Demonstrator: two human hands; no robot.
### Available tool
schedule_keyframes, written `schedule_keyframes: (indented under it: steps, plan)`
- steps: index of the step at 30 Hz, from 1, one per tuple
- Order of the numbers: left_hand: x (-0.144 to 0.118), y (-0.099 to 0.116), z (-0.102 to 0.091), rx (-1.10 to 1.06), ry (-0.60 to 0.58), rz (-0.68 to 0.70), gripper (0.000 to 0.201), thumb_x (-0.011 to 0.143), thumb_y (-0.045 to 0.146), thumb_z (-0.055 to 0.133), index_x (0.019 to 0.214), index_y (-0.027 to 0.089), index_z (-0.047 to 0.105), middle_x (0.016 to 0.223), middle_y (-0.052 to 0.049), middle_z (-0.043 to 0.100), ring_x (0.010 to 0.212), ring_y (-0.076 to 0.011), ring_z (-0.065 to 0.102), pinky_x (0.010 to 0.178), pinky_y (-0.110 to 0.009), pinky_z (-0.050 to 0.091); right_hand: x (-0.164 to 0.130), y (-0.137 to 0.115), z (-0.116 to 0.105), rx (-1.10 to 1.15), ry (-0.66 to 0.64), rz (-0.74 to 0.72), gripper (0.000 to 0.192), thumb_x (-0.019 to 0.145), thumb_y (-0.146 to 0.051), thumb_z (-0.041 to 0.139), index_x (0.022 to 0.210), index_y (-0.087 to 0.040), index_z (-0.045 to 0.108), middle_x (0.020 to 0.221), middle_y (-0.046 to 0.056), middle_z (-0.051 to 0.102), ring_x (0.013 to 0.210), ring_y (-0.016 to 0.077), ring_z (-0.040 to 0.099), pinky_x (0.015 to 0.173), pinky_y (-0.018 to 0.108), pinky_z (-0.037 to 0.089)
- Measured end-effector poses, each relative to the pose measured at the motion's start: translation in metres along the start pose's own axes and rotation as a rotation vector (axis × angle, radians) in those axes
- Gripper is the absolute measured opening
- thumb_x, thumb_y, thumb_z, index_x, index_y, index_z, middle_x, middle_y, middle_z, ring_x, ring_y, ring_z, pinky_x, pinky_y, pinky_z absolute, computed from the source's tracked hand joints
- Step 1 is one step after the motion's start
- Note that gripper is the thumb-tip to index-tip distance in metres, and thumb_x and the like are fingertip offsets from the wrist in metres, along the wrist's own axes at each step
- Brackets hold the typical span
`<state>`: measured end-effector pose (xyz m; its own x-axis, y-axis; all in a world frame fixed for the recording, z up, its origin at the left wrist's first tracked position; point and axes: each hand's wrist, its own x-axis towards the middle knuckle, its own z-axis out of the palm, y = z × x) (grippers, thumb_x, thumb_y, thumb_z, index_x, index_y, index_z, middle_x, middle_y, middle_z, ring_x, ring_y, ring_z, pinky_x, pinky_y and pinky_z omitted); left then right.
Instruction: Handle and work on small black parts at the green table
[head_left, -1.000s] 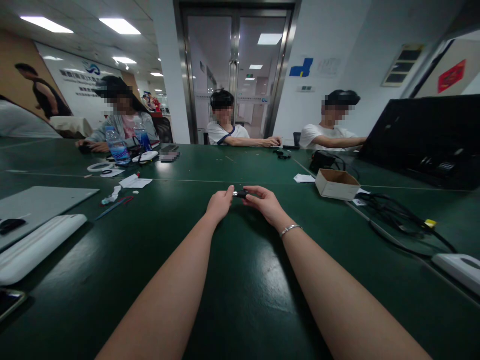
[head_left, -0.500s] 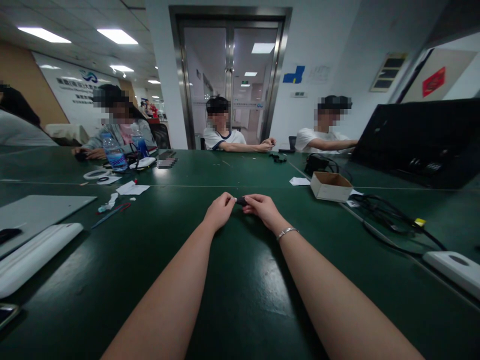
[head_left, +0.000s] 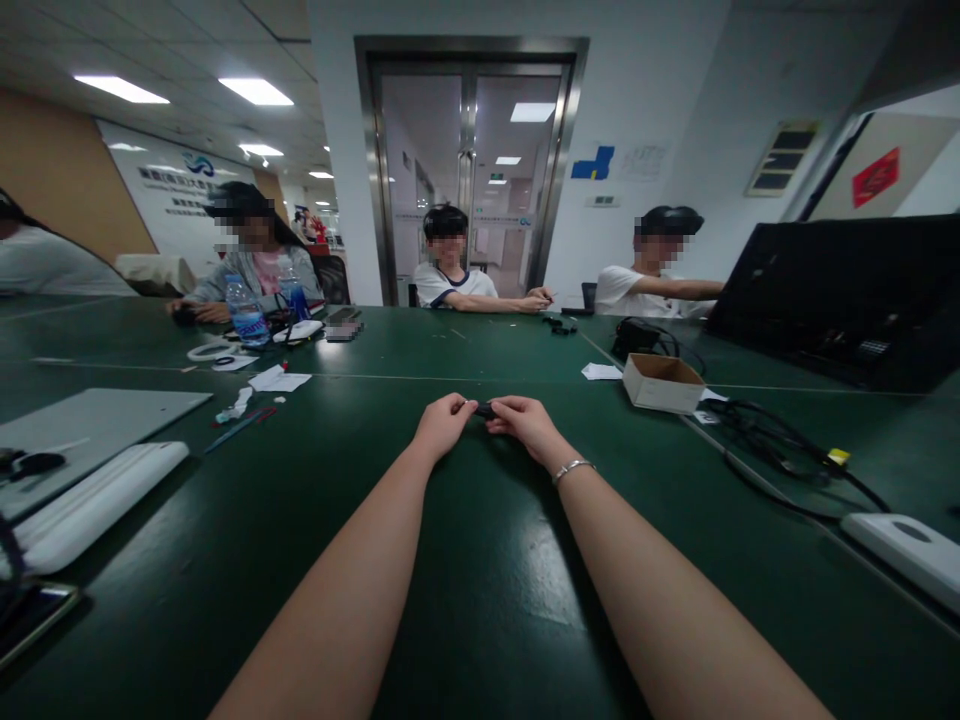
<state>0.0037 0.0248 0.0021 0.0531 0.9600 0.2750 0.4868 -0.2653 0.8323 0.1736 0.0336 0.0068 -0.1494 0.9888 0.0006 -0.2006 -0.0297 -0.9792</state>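
A small black object [head_left: 485, 410], too small for me to tell its kind, is held just above the green table [head_left: 480, 550] in front of me. My right hand [head_left: 529, 425] pinches its right end between thumb and fingers. On the other end, the fingertips of my left hand [head_left: 444, 428] are closed, and a tiny light-coloured bit shows by them. The fingers cover most of the object. A silver bracelet [head_left: 574, 469] circles my right wrist.
To the right are an open cardboard box [head_left: 663, 392], black cables [head_left: 787, 440], a white power strip [head_left: 904, 550] and a large black monitor [head_left: 840, 300]. On the left lie a grey laptop [head_left: 112, 415], paper scraps [head_left: 279, 380] and water bottles [head_left: 246, 312]. Several people sit across the table.
The view has shifted slightly, so the surroundings sit a little lower and further right. My left fingertips have moved further over the small black object's left end. My right hand keeps its grip.
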Motion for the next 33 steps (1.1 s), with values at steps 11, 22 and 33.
schedule_keyframes:
  steps: [11,22,33]
  plan:
    - [0.009,0.004,0.002,-0.148,0.118,-0.052,0.047,0.083,0.058,0.043,0.07,0.016,0.06,0.063,-0.002,0.058,0.059,-0.0138,0.051,0.056,-0.025,0.035,-0.003,-0.013,0.01,-0.098,-0.03,-0.281,0.028,0.063,-0.014,0.08,0.088,-0.014,0.067,0.08,0.002,0.066,0.069,0.0136,0.065,0.071,0.028,0.057]
    - [0.021,0.002,0.01,-0.202,0.173,-0.18,0.051,0.083,0.06,0.041,0.063,0.016,0.057,0.061,-0.004,0.058,0.057,-0.0148,0.052,0.053,-0.026,0.034,0.003,-0.014,0.008,-0.242,-0.01,-0.399,0.032,0.06,-0.019,0.078,0.09,-0.015,0.068,0.092,0.005,0.068,0.072,0.0149,0.064,0.071,0.029,0.052]
    - [0.008,-0.004,0.005,-0.26,0.008,0.105,0.023,0.079,0.036,0.061,0.093,0.017,0.062,0.088,-0.004,0.064,0.079,-0.0139,0.059,0.072,-0.024,0.045,0.002,-0.004,-0.002,-0.01,-0.007,-0.134,0.015,0.073,-0.012,0.074,0.086,-0.013,0.068,0.072,0.005,0.068,0.063,0.0146,0.067,0.06,0.024,0.059]
